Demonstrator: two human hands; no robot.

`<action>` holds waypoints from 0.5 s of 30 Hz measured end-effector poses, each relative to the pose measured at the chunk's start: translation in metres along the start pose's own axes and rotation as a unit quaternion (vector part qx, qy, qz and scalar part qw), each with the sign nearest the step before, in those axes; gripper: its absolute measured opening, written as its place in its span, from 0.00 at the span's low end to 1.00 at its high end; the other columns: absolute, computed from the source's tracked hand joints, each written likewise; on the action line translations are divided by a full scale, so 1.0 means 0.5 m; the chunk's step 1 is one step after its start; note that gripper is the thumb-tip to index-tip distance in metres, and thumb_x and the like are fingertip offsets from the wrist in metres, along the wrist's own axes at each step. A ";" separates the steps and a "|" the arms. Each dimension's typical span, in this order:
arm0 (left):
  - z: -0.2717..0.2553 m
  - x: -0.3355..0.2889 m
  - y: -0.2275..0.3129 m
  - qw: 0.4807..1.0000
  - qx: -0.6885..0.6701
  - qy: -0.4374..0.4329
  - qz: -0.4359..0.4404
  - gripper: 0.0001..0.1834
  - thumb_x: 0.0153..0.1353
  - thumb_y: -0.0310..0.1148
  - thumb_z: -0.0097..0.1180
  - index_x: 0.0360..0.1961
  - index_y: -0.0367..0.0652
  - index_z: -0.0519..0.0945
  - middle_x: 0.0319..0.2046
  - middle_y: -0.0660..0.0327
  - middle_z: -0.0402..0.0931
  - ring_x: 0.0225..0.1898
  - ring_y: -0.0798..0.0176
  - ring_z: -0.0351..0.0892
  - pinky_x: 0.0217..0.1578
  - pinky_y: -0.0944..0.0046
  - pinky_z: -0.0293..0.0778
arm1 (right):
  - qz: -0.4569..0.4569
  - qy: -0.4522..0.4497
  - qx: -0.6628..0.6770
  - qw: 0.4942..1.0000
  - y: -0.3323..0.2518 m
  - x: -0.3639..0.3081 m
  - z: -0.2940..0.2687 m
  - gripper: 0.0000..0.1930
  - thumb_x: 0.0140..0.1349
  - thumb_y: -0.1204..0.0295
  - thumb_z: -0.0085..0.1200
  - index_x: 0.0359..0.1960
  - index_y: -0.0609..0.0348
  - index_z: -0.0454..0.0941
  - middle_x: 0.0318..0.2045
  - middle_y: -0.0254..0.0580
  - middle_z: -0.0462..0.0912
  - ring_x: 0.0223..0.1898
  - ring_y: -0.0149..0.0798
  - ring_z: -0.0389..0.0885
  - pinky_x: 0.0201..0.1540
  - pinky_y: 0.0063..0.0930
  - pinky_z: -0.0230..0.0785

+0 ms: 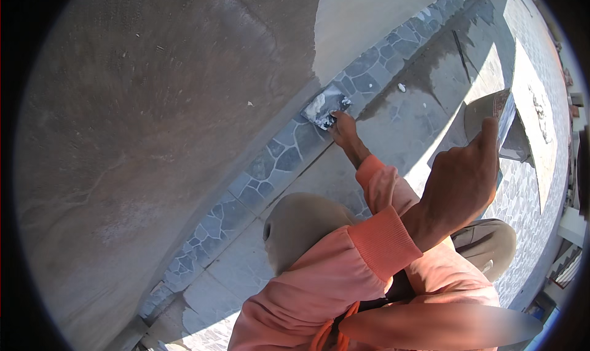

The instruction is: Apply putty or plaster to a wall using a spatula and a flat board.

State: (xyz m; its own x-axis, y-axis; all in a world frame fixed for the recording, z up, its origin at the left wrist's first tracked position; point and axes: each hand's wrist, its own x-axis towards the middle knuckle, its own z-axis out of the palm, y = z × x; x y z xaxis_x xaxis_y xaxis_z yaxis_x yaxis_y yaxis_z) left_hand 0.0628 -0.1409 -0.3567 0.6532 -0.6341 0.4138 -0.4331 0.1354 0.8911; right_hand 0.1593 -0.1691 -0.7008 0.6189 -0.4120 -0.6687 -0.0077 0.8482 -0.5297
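Note:
My arms cross, with the left forearm over the right. Low against the wall, my right hand (345,132) grips a broad plastering trowel (332,102). Its metal blade carries white plaster and lies along the foot of the wall (172,105). Closer to me, on the right, my left hand (458,182) is closed with its index finger extended. It appears to hold a tool with a thin metal blade (507,120); the handle is mostly hidden by the fingers. Beyond that hand are a grey bucket (482,110) and a pale flat board (531,81) bearing a white plaster lump (541,113).
Grey-brown damp-looking render covers most of the wall, and a pale coat (362,19) covers its far part. A stone-patterned tile strip (279,151) follows the wall foot. My bent knees (307,228) are close to the wall. A dark thin rod (461,55) lies on the paving farther off.

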 end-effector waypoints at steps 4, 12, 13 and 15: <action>0.013 -0.009 0.022 0.999 -0.029 0.007 0.019 0.22 0.58 0.23 0.52 0.50 0.25 0.58 0.18 0.48 0.72 0.15 0.49 0.75 0.14 0.57 0.69 | -0.016 0.015 -0.048 0.999 -0.001 0.009 0.001 0.05 0.60 0.76 0.47 0.37 0.57 0.68 0.28 0.37 0.72 0.32 0.35 0.74 0.38 0.36 0.68; -0.005 -0.021 0.041 0.999 -0.042 0.008 0.021 0.19 0.58 0.22 0.51 0.47 0.25 0.60 0.19 0.47 0.73 0.15 0.48 0.75 0.15 0.56 0.69 | -0.028 0.049 -0.054 0.997 0.000 0.019 0.014 0.05 0.60 0.74 0.49 0.37 0.58 0.69 0.28 0.37 0.72 0.32 0.36 0.74 0.38 0.38 0.67; -0.009 -0.021 0.041 0.999 -0.046 0.006 0.017 0.19 0.58 0.22 0.51 0.47 0.26 0.60 0.19 0.47 0.73 0.15 0.48 0.75 0.15 0.56 0.69 | -0.028 0.052 -0.068 0.996 0.002 0.019 0.019 0.06 0.60 0.74 0.49 0.38 0.58 0.70 0.28 0.37 0.73 0.32 0.36 0.75 0.39 0.39 0.68; -0.016 -0.023 0.041 0.999 -0.048 0.006 0.013 0.18 0.58 0.23 0.51 0.46 0.26 0.60 0.19 0.46 0.73 0.15 0.48 0.75 0.15 0.56 0.69 | -0.039 0.048 -0.100 0.993 0.007 0.017 0.028 0.06 0.60 0.74 0.49 0.38 0.59 0.70 0.29 0.38 0.73 0.33 0.37 0.75 0.40 0.40 0.68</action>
State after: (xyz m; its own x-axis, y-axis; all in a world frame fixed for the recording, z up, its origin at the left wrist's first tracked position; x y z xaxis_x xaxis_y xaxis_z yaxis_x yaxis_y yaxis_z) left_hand 0.0515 -0.1249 -0.3419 0.6504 -0.6199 0.4389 -0.3886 0.2249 0.8935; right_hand 0.1756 -0.1651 -0.7012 0.5461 -0.5119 -0.6632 -0.1251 0.7329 -0.6687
